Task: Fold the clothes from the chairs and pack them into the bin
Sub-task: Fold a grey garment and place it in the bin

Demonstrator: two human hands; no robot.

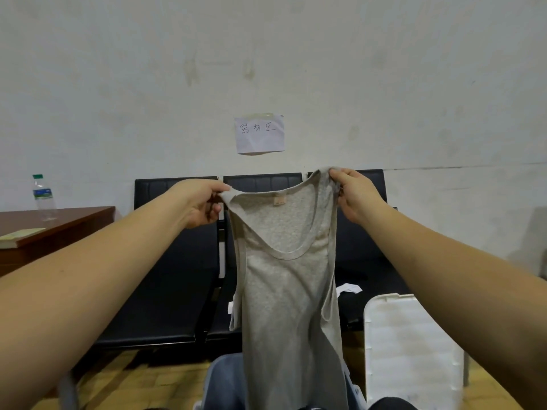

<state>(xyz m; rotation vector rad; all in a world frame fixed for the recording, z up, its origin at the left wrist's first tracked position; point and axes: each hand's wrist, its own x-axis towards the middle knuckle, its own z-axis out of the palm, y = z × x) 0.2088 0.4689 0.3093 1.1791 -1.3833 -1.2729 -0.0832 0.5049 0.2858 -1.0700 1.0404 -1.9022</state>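
three black chairs [183,261], one grey vest [284,291] pinched by left hand [204,202], right hand [355,193]

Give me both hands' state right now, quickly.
Left hand: closed, pinching one shoulder strap of the grey tank top.
Right hand: closed, pinching the other strap; the top hangs between them.

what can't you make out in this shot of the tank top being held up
Head view only:
- Bin: mostly behind the hanging tank top and cut off by the bottom edge; its contents are hidden.
- Dark garment on the chair: partly behind the right arm and the white lid; its type is unclear.
- Neck tag: too small to read.
- Left hand and right hand: fingertips tucked into the straps.
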